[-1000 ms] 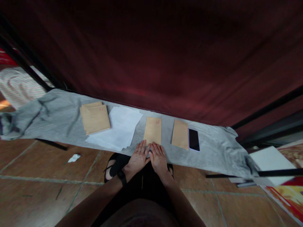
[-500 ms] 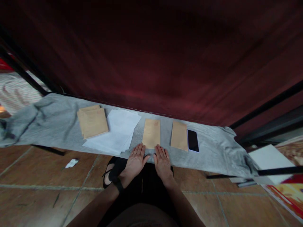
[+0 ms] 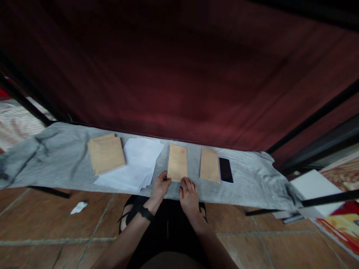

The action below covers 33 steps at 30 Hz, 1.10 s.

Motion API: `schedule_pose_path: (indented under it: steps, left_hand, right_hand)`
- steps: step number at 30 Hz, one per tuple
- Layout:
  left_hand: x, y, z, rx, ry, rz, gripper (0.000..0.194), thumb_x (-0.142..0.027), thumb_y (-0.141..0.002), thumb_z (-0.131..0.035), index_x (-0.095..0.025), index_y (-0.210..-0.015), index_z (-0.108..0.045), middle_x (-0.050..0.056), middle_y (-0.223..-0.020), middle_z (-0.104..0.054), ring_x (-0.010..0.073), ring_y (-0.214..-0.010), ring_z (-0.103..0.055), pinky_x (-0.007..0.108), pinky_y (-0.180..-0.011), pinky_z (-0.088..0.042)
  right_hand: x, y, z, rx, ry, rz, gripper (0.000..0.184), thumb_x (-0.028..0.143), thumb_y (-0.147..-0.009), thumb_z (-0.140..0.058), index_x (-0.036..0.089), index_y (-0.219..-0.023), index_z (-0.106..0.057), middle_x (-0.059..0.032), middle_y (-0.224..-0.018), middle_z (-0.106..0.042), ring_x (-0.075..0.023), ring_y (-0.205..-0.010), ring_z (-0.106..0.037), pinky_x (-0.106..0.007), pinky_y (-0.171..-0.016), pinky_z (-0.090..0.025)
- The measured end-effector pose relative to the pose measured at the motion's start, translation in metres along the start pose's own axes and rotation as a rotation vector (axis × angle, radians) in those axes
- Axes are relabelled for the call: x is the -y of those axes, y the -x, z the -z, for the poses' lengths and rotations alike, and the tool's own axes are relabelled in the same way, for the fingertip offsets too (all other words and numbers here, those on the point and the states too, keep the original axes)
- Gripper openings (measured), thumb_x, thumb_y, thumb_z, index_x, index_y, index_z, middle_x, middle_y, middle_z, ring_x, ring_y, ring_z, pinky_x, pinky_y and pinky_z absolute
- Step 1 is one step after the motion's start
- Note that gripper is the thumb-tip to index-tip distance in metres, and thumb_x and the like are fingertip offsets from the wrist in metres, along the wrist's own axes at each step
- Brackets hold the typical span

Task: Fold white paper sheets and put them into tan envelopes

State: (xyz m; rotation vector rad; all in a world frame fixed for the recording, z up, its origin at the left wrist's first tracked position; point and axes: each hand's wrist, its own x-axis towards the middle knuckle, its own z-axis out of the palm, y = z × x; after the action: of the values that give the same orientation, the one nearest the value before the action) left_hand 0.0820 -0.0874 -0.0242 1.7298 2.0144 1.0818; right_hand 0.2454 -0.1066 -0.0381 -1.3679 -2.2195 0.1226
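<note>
A brown paper envelope (image 3: 177,163) with a small reddish mark near its top right lies upright in front of me. My left hand (image 3: 160,186) pinches its lower left corner between thumb and fingers. At the lower right corner, the curled fingers of my right hand (image 3: 189,193) grip the edge; the thumb is partly hidden. To the right rests another brown envelope (image 3: 209,165), close beside a dark-screened phone (image 3: 226,170). On the left, white paper sheets (image 3: 140,160) lie fanned out, partly under a stack of brown envelopes (image 3: 108,155).
Grey cloth (image 3: 67,157) covers the long narrow bench, rumpled at both ends. A dark red curtain (image 3: 174,82) hangs along its far side. Black metal bars (image 3: 314,116) stand at the sides. On the tiled floor lies a crumpled white tissue (image 3: 79,207).
My hands have gone from lying flat below the envelope to curling round its two lower corners. The camera view has shifted slightly, so the bench appears lower.
</note>
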Motion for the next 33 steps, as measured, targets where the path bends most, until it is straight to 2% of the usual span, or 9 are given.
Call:
schedule_pose_path:
  steps: [5,7,11,14,17,21,23,30,33]
  left_hand:
    - [-0.034,0.003,0.008,0.0,0.188,0.061,0.033,-0.017,-0.085,-0.048,-0.014,-0.113,-0.066,0.003,-0.081,-0.073,0.0163,-0.07,-0.069,0.028,-0.065,-0.057]
    - [-0.052,0.002,0.011,0.008,0.246,0.055,0.033,-0.019,-0.087,-0.049,-0.017,-0.116,-0.065,0.001,-0.081,-0.072,0.0146,-0.071,-0.068,0.027,-0.067,-0.056]
    - [-0.074,0.003,0.012,0.041,0.389,-0.021,0.033,-0.03,-0.091,-0.053,-0.019,-0.119,-0.065,0.006,-0.1,-0.071,0.0179,-0.088,-0.068,0.031,-0.079,-0.057]
    - [-0.066,0.009,0.007,-0.028,0.345,-0.02,0.031,-0.032,-0.09,-0.054,-0.021,-0.117,-0.065,0.009,-0.117,-0.067,0.0224,-0.109,-0.064,0.039,-0.093,-0.055]
    - [-0.046,0.017,-0.003,-0.06,0.294,0.046,0.036,-0.031,-0.088,-0.058,-0.02,-0.122,-0.062,0.01,-0.122,-0.067,0.0245,-0.116,-0.063,0.043,-0.098,-0.054]
    - [-0.027,0.023,-0.014,0.087,0.293,0.143,0.042,-0.025,-0.089,-0.053,-0.018,-0.13,-0.058,0.006,-0.097,-0.075,0.02,-0.086,-0.073,0.035,-0.075,-0.06]
    - [-0.022,0.021,-0.015,0.108,0.27,0.169,0.041,-0.022,-0.089,-0.051,-0.017,-0.129,-0.059,0.003,-0.084,-0.075,0.0182,-0.073,-0.072,0.031,-0.066,-0.059]
    - [-0.002,0.004,0.008,0.1,0.107,0.197,0.038,-0.012,-0.084,-0.05,-0.016,-0.118,-0.067,0.003,-0.079,-0.076,0.0174,-0.07,-0.071,0.029,-0.068,-0.056]
    - [0.004,0.002,0.013,0.097,0.015,0.201,0.039,-0.01,-0.082,-0.052,-0.018,-0.117,-0.068,0.004,-0.084,-0.077,0.0191,-0.075,-0.073,0.031,-0.073,-0.056]
  right_hand:
    - [0.003,-0.015,0.008,-0.041,-0.1,-0.123,0.038,0.032,-0.1,-0.048,0.019,-0.133,-0.061,-0.0154,-0.12,-0.068,-0.0295,-0.108,-0.063,-0.042,-0.094,-0.05]
    - [0.002,-0.023,0.01,-0.043,-0.333,-0.249,0.034,0.032,-0.098,-0.048,0.022,-0.126,-0.066,-0.0135,-0.112,-0.069,-0.0266,-0.096,-0.067,-0.038,-0.086,-0.052]
    - [-0.003,-0.037,0.007,-0.074,-0.942,-0.531,0.028,0.044,-0.09,-0.056,0.02,-0.09,-0.071,-0.0099,-0.091,-0.071,-0.0233,-0.083,-0.068,-0.034,-0.076,-0.054]
    - [-0.003,-0.039,-0.001,-0.07,-1.115,-0.605,0.04,0.059,-0.087,-0.053,0.022,-0.076,-0.064,-0.0065,-0.073,-0.071,-0.0229,-0.073,-0.069,-0.034,-0.066,-0.057]
    - [0.002,-0.032,-0.007,-0.076,-1.256,-0.655,0.042,0.065,-0.081,-0.057,0.024,-0.071,-0.06,-0.0071,-0.073,-0.072,-0.024,-0.073,-0.072,-0.036,-0.067,-0.06]
    - [0.012,-0.023,-0.007,-0.059,-1.386,-0.676,0.039,0.062,-0.078,-0.064,0.024,-0.071,-0.06,-0.0104,-0.082,-0.075,-0.0254,-0.08,-0.074,-0.043,-0.082,-0.061]
    - [0.014,-0.021,-0.005,-0.019,-1.424,-0.666,0.037,0.059,-0.08,-0.064,0.022,-0.074,-0.063,-0.0121,-0.087,-0.076,-0.026,-0.083,-0.074,-0.045,-0.086,-0.06]
    - [0.005,-0.013,0.004,0.205,-1.323,-0.609,0.046,0.055,-0.089,-0.058,0.012,-0.092,-0.074,-0.0142,-0.079,-0.076,-0.0262,-0.078,-0.075,-0.042,-0.074,-0.062]
    - [-0.002,-0.008,0.007,0.194,-1.183,-0.584,0.042,0.05,-0.093,-0.054,0.014,-0.105,-0.074,-0.0147,-0.097,-0.078,-0.0274,-0.089,-0.075,-0.046,-0.082,-0.061]
